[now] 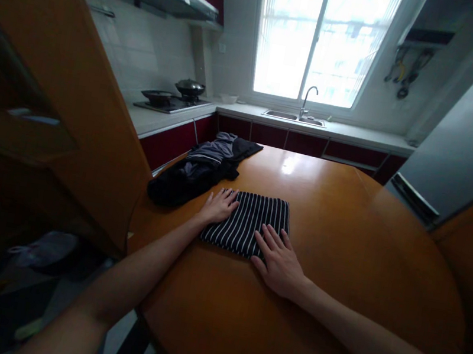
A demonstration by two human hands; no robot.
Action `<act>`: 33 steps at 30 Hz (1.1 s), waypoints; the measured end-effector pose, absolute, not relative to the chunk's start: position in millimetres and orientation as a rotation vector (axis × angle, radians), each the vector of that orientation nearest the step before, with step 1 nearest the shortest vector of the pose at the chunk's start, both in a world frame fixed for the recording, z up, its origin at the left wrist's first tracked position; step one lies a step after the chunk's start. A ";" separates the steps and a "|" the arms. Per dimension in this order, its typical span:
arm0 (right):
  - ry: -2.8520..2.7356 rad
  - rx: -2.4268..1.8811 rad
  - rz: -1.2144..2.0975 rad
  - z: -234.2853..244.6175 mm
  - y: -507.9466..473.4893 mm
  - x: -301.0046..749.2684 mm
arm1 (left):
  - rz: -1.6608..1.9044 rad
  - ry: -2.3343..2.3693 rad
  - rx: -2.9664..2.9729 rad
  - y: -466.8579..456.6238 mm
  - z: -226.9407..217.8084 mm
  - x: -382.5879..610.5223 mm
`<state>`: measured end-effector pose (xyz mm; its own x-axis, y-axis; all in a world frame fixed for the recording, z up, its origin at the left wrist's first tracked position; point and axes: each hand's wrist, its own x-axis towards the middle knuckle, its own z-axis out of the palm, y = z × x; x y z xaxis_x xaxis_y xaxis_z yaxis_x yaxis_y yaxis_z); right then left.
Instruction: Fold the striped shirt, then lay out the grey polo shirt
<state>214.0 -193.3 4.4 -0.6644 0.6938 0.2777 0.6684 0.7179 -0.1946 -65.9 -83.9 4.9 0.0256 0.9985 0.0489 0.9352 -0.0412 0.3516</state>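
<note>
A folded black cloth with white stripes (247, 220), perhaps a garment, lies flat in a neat rectangle on the wooden table (338, 217). My left hand (219, 205) rests on its left edge, fingers stretched out. On the near right corner lies my right hand (277, 260), palm down with the fingers spread. Neither hand grips the cloth. Just beyond my left hand is a loose heap of black and grey clothing (206, 166), which no hand touches.
A counter with a sink (295, 117) and faucet runs under the window. Pans (190, 89) stand on the stove (173, 105) at the left. A silver fridge (472, 130) is at the right, and a wooden cabinet (90, 106) rises close on my left.
</note>
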 end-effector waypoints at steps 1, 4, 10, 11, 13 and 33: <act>-2.582 -1.046 0.131 4.4 -195.7 217.5 | 0.467 2.017 2.019 -81.7 4.6 -71.4; -2.497 -0.925 0.294 10.7 -201.9 224.7 | 0.650 2.049 1.851 -76.1 6.8 -90.4; -1.857 -0.771 0.586 25.0 -180.2 229.6 | 0.870 2.076 1.798 -87.9 30.0 -102.0; -1.788 -0.806 0.580 23.4 -171.5 230.6 | 0.909 2.046 1.834 -93.2 34.0 -96.7; -1.698 -0.910 0.595 15.9 -153.3 233.2 | 0.963 1.889 1.980 -104.7 39.2 -81.3; -2.307 -1.167 0.340 -12.1 -140.1 232.2 | 0.803 1.834 2.162 -109.6 41.8 -97.2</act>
